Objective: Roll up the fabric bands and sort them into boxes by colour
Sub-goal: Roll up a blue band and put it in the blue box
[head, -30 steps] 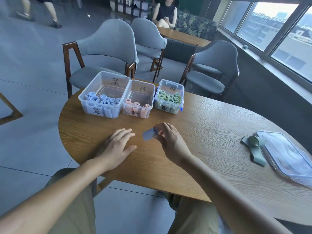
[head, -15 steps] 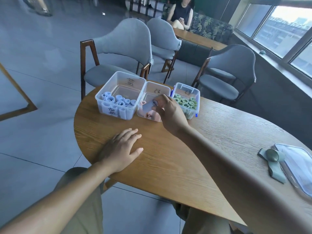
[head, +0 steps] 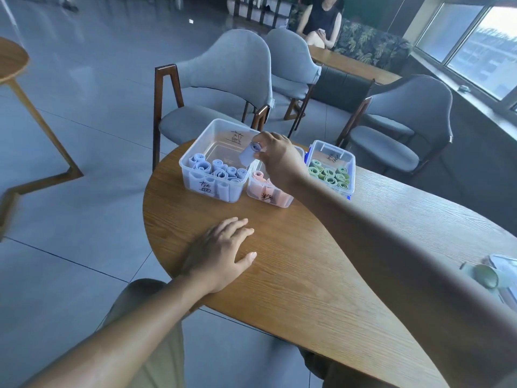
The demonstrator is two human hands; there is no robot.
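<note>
Three clear plastic boxes stand in a row at the far edge of the wooden table (head: 321, 275). The left box (head: 195, 163) holds blue rolls, most standing on end with their spirals upward. The middle box (head: 270, 198) holds pink rolls, partly hidden by the forearm. The right box (head: 349, 166) holds green rolls, spirals upward.

One rolled blue band (head: 251, 153): pinched at the fingertips of the right hand (head: 279, 161), held above the right side of the left box. Its long axis tilts, spiral end up and toward the far side, lower end down and toward the person.

Left hand (head: 221, 253): flat on the table, palm down, fingers loosely spread, holding nothing, well apart from the boxes.

One green band (head: 486, 275), partly rolled, lies at the table's right edge beside a clear lid (head: 506, 264).
</note>
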